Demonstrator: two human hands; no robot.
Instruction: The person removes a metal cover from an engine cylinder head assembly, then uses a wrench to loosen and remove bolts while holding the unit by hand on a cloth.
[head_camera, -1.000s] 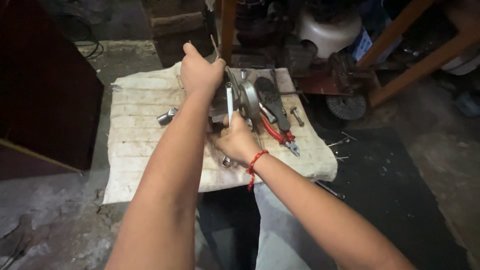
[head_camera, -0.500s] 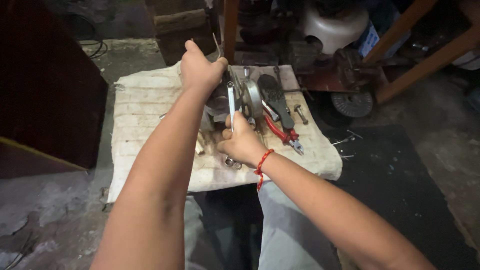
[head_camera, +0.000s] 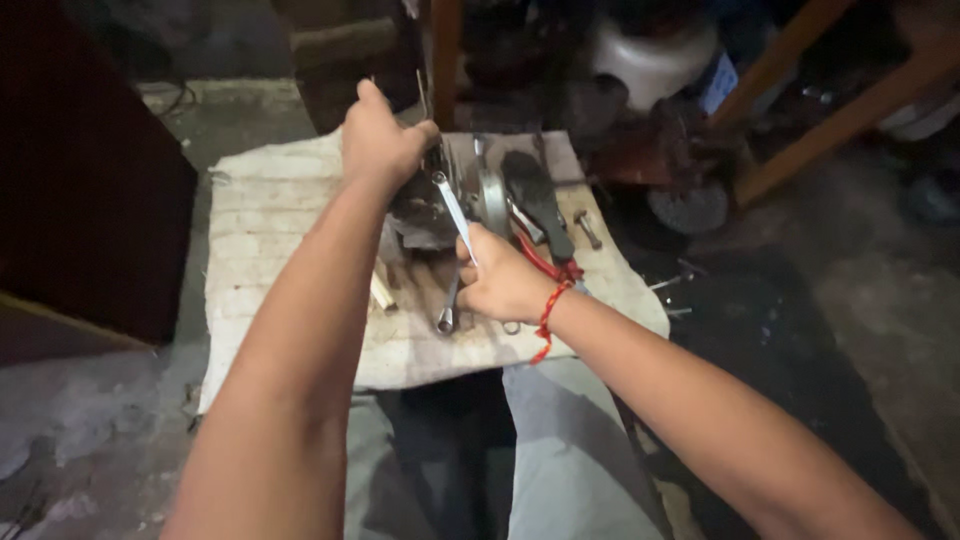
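Note:
A grey metal engine part (head_camera: 425, 215) rests on a dirty white cloth (head_camera: 280, 220) spread on the floor. My left hand (head_camera: 380, 140) grips the top of that part from above. My right hand (head_camera: 500, 280), with a red thread around its wrist, is closed on the shaft of a silver wrench (head_camera: 452, 205). The wrench's head points up and left against the part, just below my left hand. A round metal disc (head_camera: 492, 200) stands on the part's right side.
Red-handled pliers (head_camera: 545, 265), a dark flat part (head_camera: 535, 195), a bolt (head_camera: 588, 230) and another wrench (head_camera: 445, 310) lie on the cloth. A dark cabinet (head_camera: 90, 180) stands left. Wooden legs (head_camera: 830, 110), a white container (head_camera: 650, 60) and a wheel (head_camera: 685, 205) crowd the far right.
The wrench has tilted so its head leans further left toward my left hand. Both hands keep their grip, and the view has shifted slightly.

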